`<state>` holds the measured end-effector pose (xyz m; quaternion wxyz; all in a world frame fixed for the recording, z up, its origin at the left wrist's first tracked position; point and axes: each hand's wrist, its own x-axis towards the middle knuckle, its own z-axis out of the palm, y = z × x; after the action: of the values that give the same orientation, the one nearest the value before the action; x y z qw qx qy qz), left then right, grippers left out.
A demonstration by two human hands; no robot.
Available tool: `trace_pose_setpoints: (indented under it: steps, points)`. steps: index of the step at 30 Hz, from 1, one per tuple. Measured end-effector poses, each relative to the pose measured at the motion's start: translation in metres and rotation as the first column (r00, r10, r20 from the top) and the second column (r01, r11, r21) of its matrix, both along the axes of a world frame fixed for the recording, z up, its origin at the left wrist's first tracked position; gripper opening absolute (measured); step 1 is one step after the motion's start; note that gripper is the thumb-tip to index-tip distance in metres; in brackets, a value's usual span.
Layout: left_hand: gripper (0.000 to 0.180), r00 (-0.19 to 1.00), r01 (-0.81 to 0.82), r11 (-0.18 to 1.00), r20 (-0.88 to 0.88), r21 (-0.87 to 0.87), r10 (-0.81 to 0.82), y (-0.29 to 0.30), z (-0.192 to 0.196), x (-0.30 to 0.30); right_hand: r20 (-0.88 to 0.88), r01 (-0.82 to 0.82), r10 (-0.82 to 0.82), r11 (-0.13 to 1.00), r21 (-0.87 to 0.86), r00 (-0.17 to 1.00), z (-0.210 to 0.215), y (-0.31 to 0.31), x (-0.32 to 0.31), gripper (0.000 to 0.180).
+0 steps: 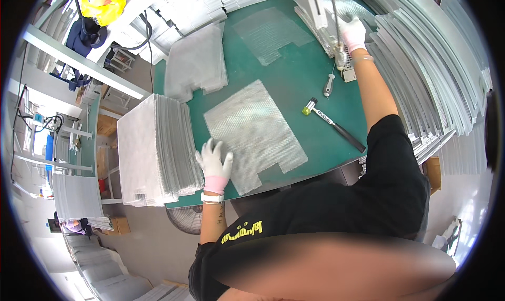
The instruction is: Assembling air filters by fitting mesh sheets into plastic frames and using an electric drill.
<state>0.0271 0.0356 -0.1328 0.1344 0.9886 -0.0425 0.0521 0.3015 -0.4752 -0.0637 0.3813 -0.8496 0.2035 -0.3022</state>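
Note:
My left hand (214, 164), in a white glove with a pink cuff, is open with its fingers spread. It rests at the left edge of a translucent ribbed sheet (255, 138), which lies flat and has a notch cut in its near edge. My right hand (352, 31), gloved alike, reaches to the far right, beside a hanging rod-like tool (338, 32) and a stack of pale panels (314, 19). Its fingers are partly hidden, so their grip is unclear. Nearer me lie a grey-handled screwdriver (329, 85) and a mallet (334, 123) with a black handle.
Thick stacks of pale sheets stand at the left (158, 148) and far left (194, 61) of the green table (242, 85). Another thin clear sheet (271, 35) lies at the back. Many curved-looking panels (415, 64) crowd the right side. A round fan (185, 218) stands below the table's near edge.

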Motion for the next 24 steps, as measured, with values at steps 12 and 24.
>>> trace_pose_setpoints:
  steps: [12,24]
  points:
    - [0.047,0.934,0.005,0.968,0.346,-0.251,0.085,-0.019,0.013,-0.024,0.021,-0.047,0.049,0.994,-0.099,0.999,-0.014,-0.013,0.004,0.082]
    - [0.058,0.984,0.179,-0.279,0.176,-0.944,0.034,-0.144,0.040,-0.037,0.557,-0.835,0.666,0.541,0.096,0.496,-0.063,0.234,-0.280,0.079]
